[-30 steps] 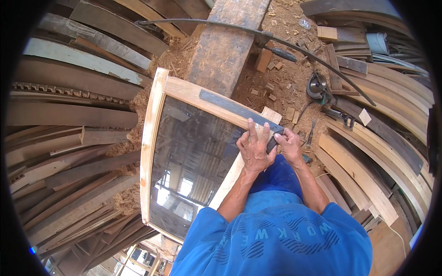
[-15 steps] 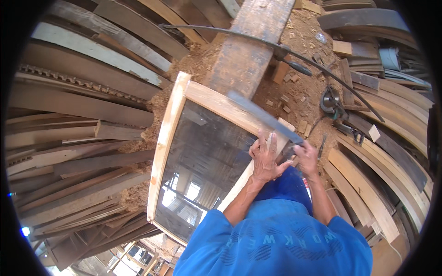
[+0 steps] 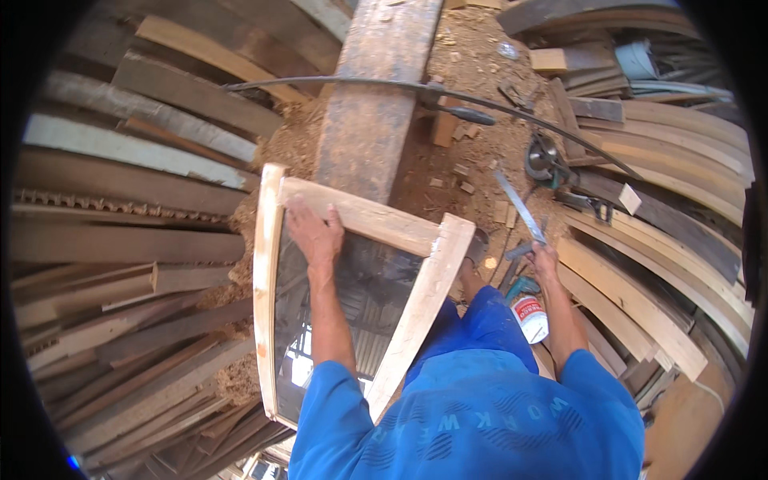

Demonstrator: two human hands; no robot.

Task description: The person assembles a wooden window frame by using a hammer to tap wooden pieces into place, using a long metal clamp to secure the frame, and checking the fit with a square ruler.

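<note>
The wooden frame (image 3: 364, 214) sits in front of the person, a bit to the left, its far end by the worn plank (image 3: 364, 132). Its long axis runs roughly away from the body, and the near end is tucked behind the blue shirt (image 3: 480, 408). The dark pane (image 3: 380, 276) inside is pretty shiny.

Left hand (image 3: 318, 234) is open and laid over the far left corner, fingers spread on the far rail. Right hand (image 3: 544, 260) is closed around a metal square (image 3: 522, 210), out to the right of the frame and clear of it. Its long blade points away from the person and leans left; finger placement is kinda hard to make out. White tub (image 3: 530, 318) near the right forearm, long clamp (image 3: 360, 80) across the plank.
</note>
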